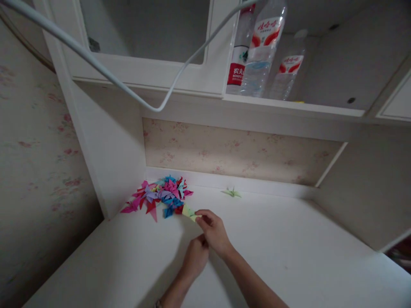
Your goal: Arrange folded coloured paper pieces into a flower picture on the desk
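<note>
My right hand (213, 233) pinches a pale yellow-green piece of folded paper (188, 211) between thumb and fingers, above the white desk. The paper's left end overlaps the front edge of a pile of paper cranes (167, 194) in pink, purple, blue and red. Just below and in front, my left hand (195, 256) is closed, its fingertips close against my right hand. What those fingers hold, if anything, is hidden. A single light green paper crane (231, 192) lies farther back on the desk, right of the pile.
White shelving surrounds the desk (282, 252) at the back and both sides. Overhead, plastic bottles (261, 51) stand in a cubby beside a cabinet door (144, 70). A pale cable (157, 109) hangs across the upper view. Floral wallpaper (64, 162) covers the left wall.
</note>
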`<control>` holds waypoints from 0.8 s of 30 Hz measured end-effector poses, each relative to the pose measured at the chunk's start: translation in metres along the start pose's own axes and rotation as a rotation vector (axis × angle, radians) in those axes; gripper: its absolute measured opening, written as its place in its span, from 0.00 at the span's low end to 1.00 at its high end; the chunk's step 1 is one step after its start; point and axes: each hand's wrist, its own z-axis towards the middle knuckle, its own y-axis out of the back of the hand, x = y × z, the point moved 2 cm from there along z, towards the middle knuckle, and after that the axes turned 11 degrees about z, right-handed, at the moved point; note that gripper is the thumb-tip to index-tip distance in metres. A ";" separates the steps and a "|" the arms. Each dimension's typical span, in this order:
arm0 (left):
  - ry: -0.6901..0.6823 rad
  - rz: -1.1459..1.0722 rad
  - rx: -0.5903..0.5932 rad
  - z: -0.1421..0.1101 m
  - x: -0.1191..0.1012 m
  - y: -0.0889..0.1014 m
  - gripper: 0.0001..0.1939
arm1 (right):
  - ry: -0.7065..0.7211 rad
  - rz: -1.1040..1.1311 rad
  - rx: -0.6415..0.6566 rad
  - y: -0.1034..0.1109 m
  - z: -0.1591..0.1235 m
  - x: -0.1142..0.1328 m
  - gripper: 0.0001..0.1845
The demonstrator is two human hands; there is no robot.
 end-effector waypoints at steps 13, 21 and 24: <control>0.010 -0.048 0.044 -0.012 -0.017 -0.005 0.25 | -0.204 0.503 -0.142 0.098 -0.087 -0.038 0.19; -0.012 -0.058 0.039 -0.010 -0.008 -0.006 0.30 | -0.282 0.529 -0.139 0.092 -0.085 -0.051 0.20; -0.020 -0.031 0.044 -0.009 -0.005 -0.006 0.28 | -0.341 0.506 -0.129 0.093 -0.085 -0.052 0.16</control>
